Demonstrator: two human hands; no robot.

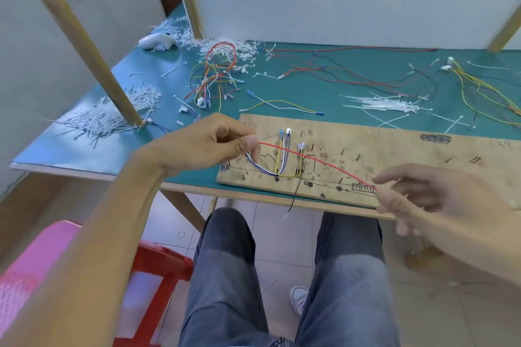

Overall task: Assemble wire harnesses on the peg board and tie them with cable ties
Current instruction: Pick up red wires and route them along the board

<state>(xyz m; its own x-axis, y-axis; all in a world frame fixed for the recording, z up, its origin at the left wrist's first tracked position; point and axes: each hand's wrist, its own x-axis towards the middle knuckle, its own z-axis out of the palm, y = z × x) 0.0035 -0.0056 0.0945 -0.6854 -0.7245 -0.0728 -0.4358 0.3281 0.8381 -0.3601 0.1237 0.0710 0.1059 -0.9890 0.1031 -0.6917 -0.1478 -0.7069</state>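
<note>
Red wire [315, 159] is pinched by left hand [214, 144], stretched over peg board [408, 155] to right hand [408, 197] (blurred; grip can't be told). If slack, routed wires [279, 160] cd be snagged.

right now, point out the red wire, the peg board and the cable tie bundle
red wire [318, 160], head view, middle of its span
peg board [394, 155], head view, bare wood right of centre
cable tie bundle [386, 104], head view, its middle

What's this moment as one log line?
left hand: pinches red wire | right hand: at wire's other end, grip blurred | board: holds looped wires
</note>
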